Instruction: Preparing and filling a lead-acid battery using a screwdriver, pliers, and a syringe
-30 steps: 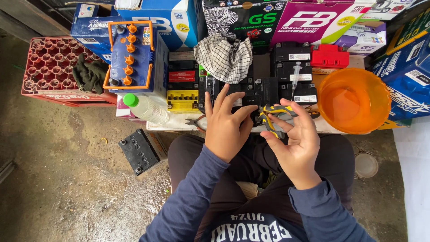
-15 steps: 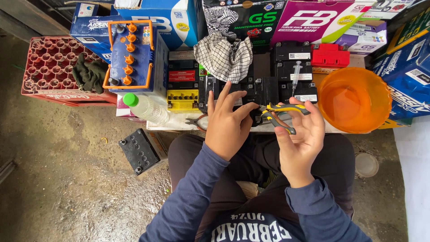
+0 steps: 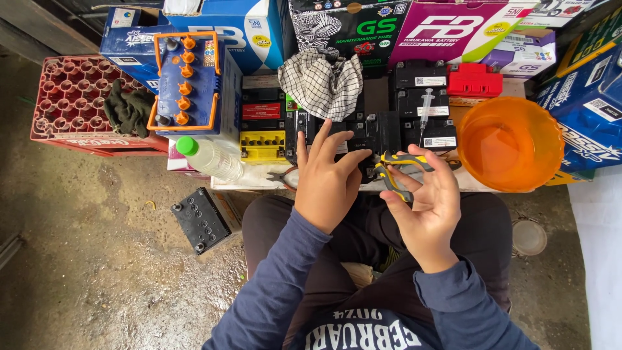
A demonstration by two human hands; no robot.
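My left hand [image 3: 327, 181] rests flat with fingers spread on a small black battery [image 3: 363, 133] at the front of a low bench. My right hand [image 3: 424, 207] grips yellow-and-black pliers [image 3: 398, 168], whose jaws point left at the battery next to my left fingertips. A syringe [image 3: 427, 107] lies on another black battery [image 3: 424, 97] behind. A checked cloth [image 3: 322, 81] is draped over batteries at the back.
An orange plastic bowl [image 3: 510, 144] stands at the right. A blue battery with orange caps [image 3: 188, 81], a yellow-topped battery [image 3: 264, 144] and a clear bottle with green cap [image 3: 208, 157] sit left. A red crate [image 3: 71, 104] and a black battery [image 3: 202, 219] rest on the wet floor.
The right hand swung the pliers' handles up and right half a second ago, then brought them back down to the left. My left hand stayed on the battery.
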